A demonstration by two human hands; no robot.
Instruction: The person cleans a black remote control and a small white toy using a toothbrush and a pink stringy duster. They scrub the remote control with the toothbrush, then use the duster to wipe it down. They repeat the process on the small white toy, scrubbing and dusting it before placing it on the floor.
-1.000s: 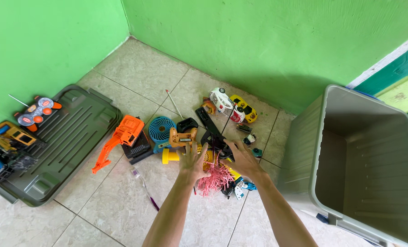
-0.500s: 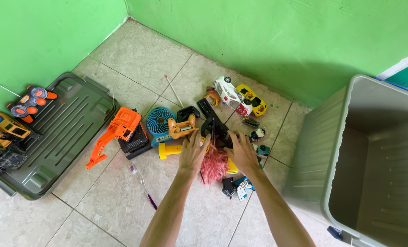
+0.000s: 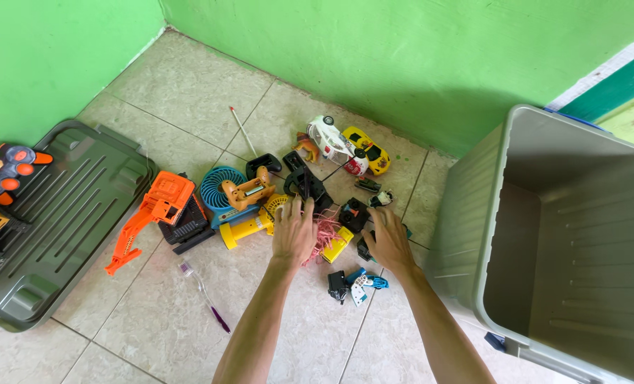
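Both hands have slid nearer the wall since half a second ago, and the pink tassel bundle (image 3: 322, 231) now lies between them, mostly uncovered. Left hand (image 3: 293, 232) lies flat and open, fingers spread over the black toy piece (image 3: 303, 183) and touching the yellow cylinder (image 3: 244, 229). Right hand (image 3: 389, 239) is open too, fingertips on a small dark toy (image 3: 353, 212). All of this sits in a pile on the tiled floor (image 3: 189, 107) close to the green wall. Beside the pile lie a blue fan (image 3: 216, 190), an orange excavator arm (image 3: 146, 217) and a white toy car (image 3: 329, 139). A tall grey bin (image 3: 473, 213) stands at the floor's right edge; its flat lid (image 3: 68, 213) lies by the left wall.
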